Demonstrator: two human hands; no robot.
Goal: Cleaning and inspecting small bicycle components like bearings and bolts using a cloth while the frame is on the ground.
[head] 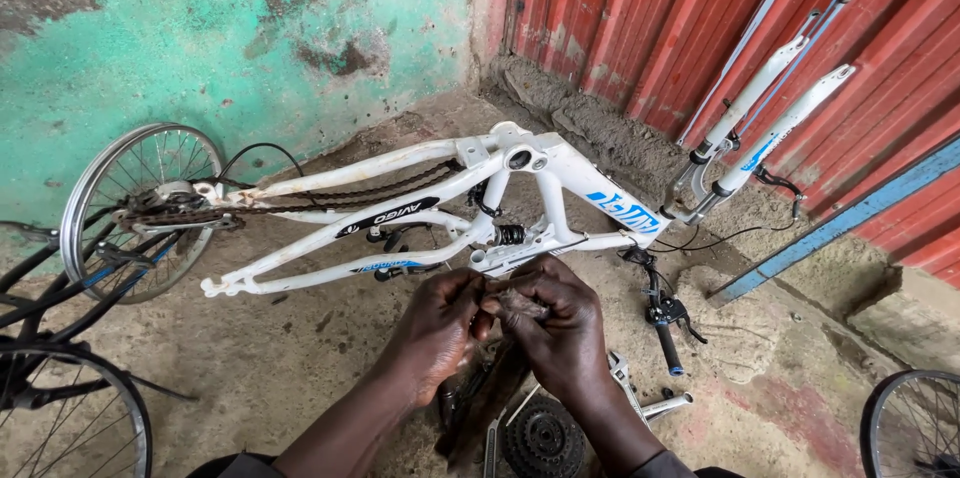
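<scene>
Both hands meet just below the white bicycle frame [420, 208], which lies on its side across the concrete floor [280, 358]. On that side of the frame, the left hand [435, 328] and the right hand [560, 323] are pressed together around a small, dark, greasy part [512, 303], each with its fingers curled tight on it; what the part is cannot be made out (it is mostly covered by the fingers). It sits just under the frame's middle, close to the spring shock [510, 235].

At the far left end of the frame a spoked wheel [135, 203] stands against the green wall [200, 28], with the chain [330, 196] running along the frame's rear arms toward it. At the frame's right end the white front fork [760, 128] leans up against the red corrugated sheet [700, 18], and a handlebar grip with a brake lever [668, 323] lies on the floor just below that end. Nearer the person than the frame, under the wrists, lie a gear cluster [542, 438] and a silver wrench [640, 400].

Judging by the grip, the step in hand looks like working the small part loose or cleaning it by finger force. A next move would call for a firm twist with both hands held close, and care that the slick piece does not slip.
</scene>
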